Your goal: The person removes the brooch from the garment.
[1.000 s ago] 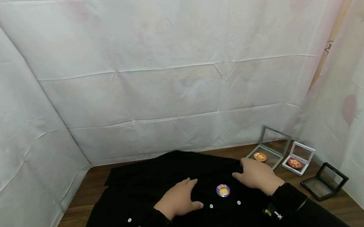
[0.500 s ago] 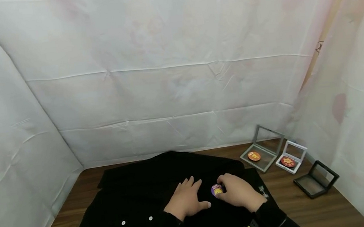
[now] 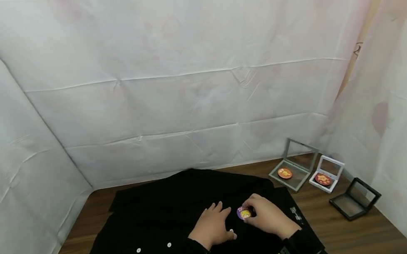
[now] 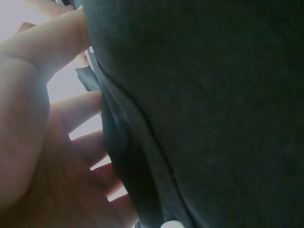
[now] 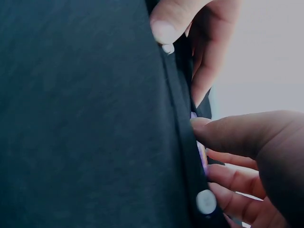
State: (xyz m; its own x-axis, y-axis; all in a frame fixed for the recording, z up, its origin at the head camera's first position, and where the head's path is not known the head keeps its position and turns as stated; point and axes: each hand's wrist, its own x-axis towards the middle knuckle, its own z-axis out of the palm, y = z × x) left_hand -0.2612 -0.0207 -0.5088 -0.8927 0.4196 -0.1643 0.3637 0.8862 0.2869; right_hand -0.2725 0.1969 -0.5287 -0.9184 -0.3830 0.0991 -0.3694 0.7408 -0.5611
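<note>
A round purple badge (image 3: 243,213) sits on a black garment (image 3: 182,205), between five and six o'clock in the head view. The right hand (image 3: 268,216) pinches its rim from three o'clock; the left hand (image 3: 212,225), near nine o'clock, spreads its fingers wide. The badge looks light, stiff and slick, probably best held by opposite edges; the garment seems soft, likely to pucker

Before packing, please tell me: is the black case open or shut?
Open: the black case has its framed lid raised from its base.
</note>
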